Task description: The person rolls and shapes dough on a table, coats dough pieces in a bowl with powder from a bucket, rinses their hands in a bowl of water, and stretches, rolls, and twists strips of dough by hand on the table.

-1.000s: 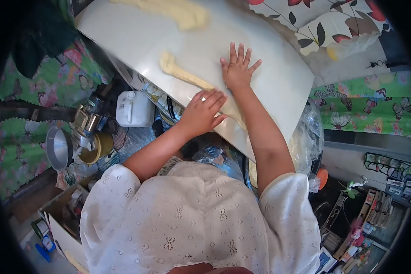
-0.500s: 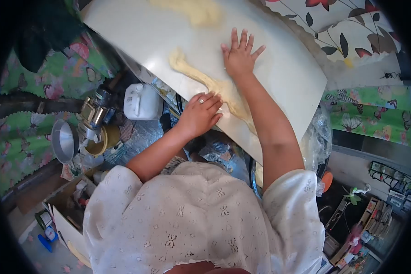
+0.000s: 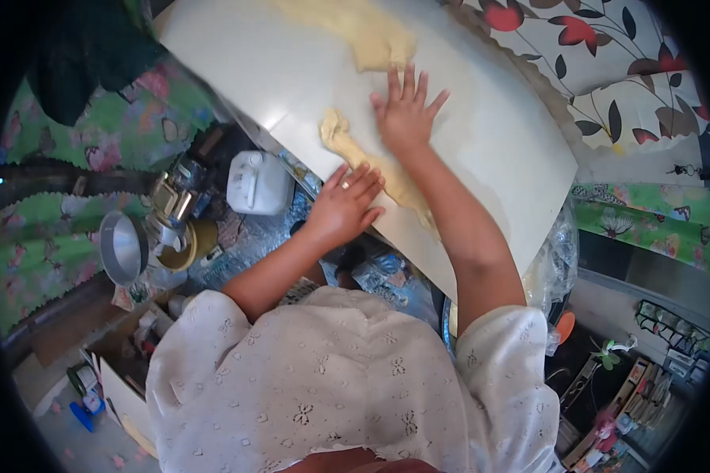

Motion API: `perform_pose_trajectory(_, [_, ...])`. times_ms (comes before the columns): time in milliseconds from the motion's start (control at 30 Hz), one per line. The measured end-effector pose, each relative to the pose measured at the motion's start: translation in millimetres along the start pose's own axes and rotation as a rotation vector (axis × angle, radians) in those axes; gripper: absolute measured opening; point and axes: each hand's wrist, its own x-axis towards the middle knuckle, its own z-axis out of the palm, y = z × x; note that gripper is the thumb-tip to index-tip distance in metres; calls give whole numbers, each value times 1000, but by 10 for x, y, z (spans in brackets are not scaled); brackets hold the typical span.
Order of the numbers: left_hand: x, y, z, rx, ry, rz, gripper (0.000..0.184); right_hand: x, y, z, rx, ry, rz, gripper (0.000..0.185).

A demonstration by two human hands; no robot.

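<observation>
A long, uneven strip of pale yellow dough [image 3: 398, 188] lies near the close edge of the white tabletop [image 3: 497, 142]. My left hand [image 3: 344, 203], with a ring on one finger, rests at the strip's near side, fingers extended and touching it. Farther up, my right hand [image 3: 406, 114] is spread with its palm toward the table, and its fingertips reach the lower edge of a larger dough piece [image 3: 379, 39]. My right forearm passes over the right end of the strip and hides part of it.
Left of the table stand a white jug [image 3: 259, 183], a grey metal bowl [image 3: 123, 248] and a yellow container [image 3: 196, 243]. Clear plastic bags [image 3: 558, 256] hang at the table's right end. A flowered cloth [image 3: 607, 71] is at the upper right.
My right hand has come to the larger dough piece, which now shows lower in view. The strip looks shorter and thicker. My left hand has drawn back slightly toward the strip's near side.
</observation>
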Motion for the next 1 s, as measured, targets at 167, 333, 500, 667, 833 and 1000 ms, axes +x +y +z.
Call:
perform_pose_trajectory(167, [-94,1,-55,-93,-19,55,48,-114,-192,53,107,-24,136,60])
perform_pose_trajectory(333, [91,-430,-284,-383,-95,105,36,-6,-374,20,61,-90,81,63])
perform_pose_trajectory(500, [503,-625,-495,-270,474,-54,21,243,-309,76,-21,17,171,62])
perform_pose_trajectory(667, [638,-993,-367,-351,49,-243,20,54,-330,80,58,-129,164,58])
perform_pose_trajectory(833, [440,-1139,-382,-208,305,-383,15,150,-619,-192,82,-333,111,58])
perform_pose_trajectory(1000, [350,-1197,-287,-39,466,-264,23,374,-484,75,3,-49,173,58])
